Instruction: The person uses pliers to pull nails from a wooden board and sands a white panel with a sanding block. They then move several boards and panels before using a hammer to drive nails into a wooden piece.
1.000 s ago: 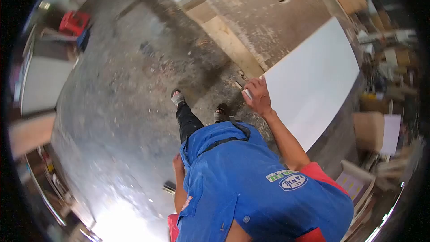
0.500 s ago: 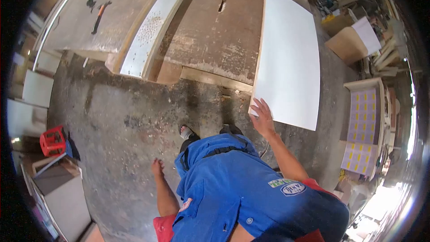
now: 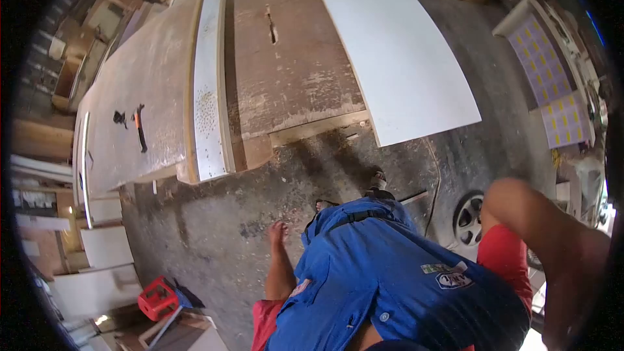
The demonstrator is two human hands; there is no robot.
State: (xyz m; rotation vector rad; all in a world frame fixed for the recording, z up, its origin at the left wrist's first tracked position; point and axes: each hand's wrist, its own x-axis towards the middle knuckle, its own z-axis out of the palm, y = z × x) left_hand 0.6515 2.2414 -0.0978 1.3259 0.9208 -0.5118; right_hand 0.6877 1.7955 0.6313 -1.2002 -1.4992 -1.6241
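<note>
My left hand (image 3: 278,231) hangs over the concrete floor beside my blue shirt, fingers loosely bent and apart, with nothing in it. My right arm (image 3: 539,221) is raised and bent at the far right, close to the camera. Its hand is in dark shadow near the lower right edge, so the fingers cannot be made out. Ahead of me a large white panel (image 3: 403,58) lies on the right part of the brown worktable (image 3: 292,78), its near corner sticking out past the table edge. Neither hand touches it.
A long white speckled board (image 3: 209,91) crosses the table. Left of it lie an orange-and-black hammer (image 3: 140,129) and a small black item (image 3: 119,118). A red stool (image 3: 158,298) stands at lower left, a wheel (image 3: 469,216) at right. A cord (image 3: 434,182) runs along the floor.
My right hand has let go of the white panel's near corner and swung up and back to the right. The view has shifted; the left hand still hangs at my side.
</note>
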